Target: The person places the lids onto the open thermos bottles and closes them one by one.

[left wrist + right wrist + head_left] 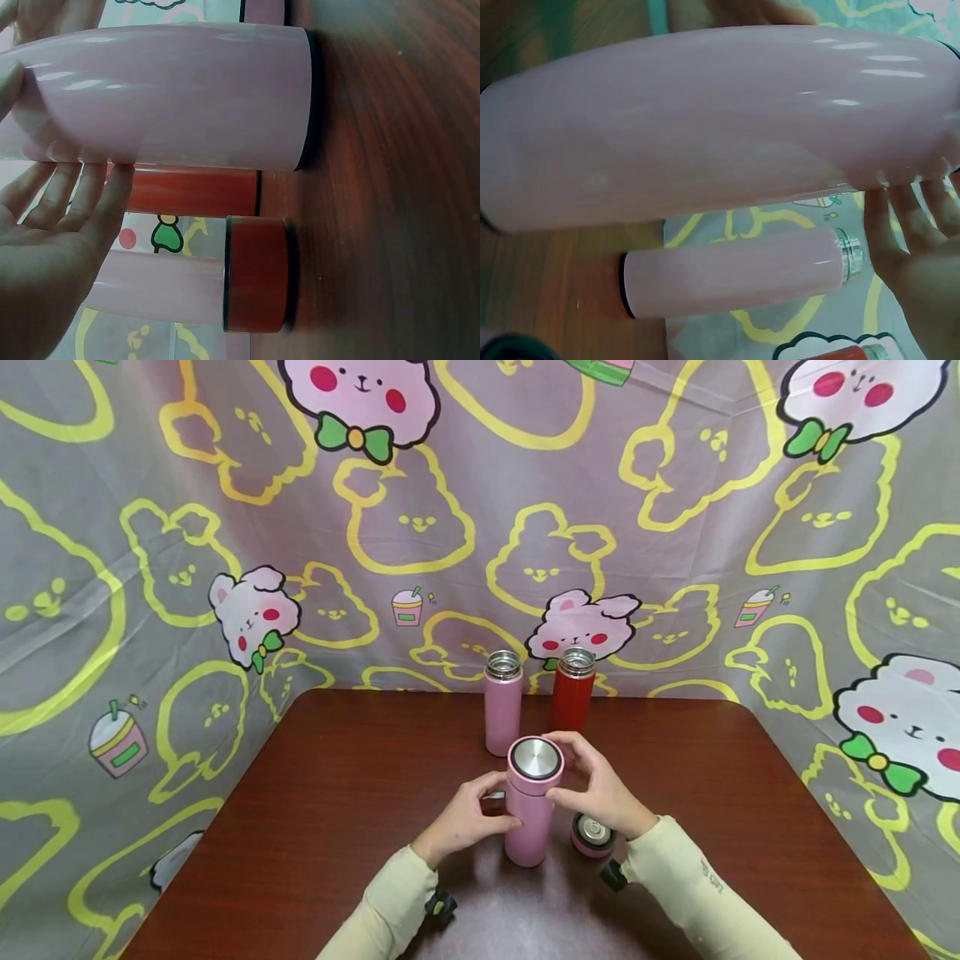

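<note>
In the head view, the right hand (603,787) is hiding the base of the red bottle (573,702), and lettering (712,875) on the sleeve (678,883) is appearing too small to read. The left wrist view's edge is cutting off the top of the front pink bottle (527,839); a red lid (256,274) is covering the base of the rear pink bottle (502,714).

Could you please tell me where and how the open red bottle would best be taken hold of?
Probably around the straight upper body of the open red bottle, just below its steel neck, coming level from the right. It stands upright; the open pink bottle stands close on its left, the capped pink bottle is in front and leftward, while none stands on its right.
</note>
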Motion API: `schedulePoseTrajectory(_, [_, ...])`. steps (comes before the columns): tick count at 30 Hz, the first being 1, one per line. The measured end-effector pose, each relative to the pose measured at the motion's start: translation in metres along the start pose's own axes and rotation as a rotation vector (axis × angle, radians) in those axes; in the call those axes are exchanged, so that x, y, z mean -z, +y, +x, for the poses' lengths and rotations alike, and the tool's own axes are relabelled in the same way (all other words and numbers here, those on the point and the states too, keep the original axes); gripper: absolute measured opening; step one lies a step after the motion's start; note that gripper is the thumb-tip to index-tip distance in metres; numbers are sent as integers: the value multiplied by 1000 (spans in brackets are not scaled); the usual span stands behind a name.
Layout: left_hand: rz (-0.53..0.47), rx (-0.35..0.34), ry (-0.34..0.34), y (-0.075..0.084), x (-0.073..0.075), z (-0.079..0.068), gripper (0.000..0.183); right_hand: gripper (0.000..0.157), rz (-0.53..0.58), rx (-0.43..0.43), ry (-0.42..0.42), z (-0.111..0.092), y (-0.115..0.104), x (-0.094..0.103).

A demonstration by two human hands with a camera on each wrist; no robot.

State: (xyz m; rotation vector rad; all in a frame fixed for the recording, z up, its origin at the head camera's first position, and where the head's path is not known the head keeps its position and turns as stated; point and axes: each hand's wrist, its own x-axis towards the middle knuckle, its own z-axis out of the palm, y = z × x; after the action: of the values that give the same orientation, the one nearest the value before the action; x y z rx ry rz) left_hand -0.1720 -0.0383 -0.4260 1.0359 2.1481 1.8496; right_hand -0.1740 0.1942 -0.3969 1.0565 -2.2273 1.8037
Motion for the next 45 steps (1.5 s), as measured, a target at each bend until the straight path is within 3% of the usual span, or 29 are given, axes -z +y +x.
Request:
schedulePoseTrajectory(5, [-8,-2,-2,-1,0,0,53,56,232,18,-152,5,4,3])
schedulePoseTrajectory(9, [-6,9,-6,0,1,1,54,68,450,75,-270,14,7,4])
schedulePoseTrajectory(15, [7,1,2,-1,1,0,53,73,646,125,-426,29,8,2])
schedulePoseTrajectory(26, [-4,-5,-8,-1,2,0,54,69,686,154,-531,40,12,1])
schedulePoseTrajectory(34, [25,-12,-6,-1,2,-1,54,65,677,164,-528,41,14,1])
schedulePoseTrajectory(41, [67,-1,-43,1,3,0,55,61,698,178,-535,42,15,1])
schedulePoseTrajectory(45, [69,10,-64,-12,2,3,56,60,697,196,-533,42,16,2])
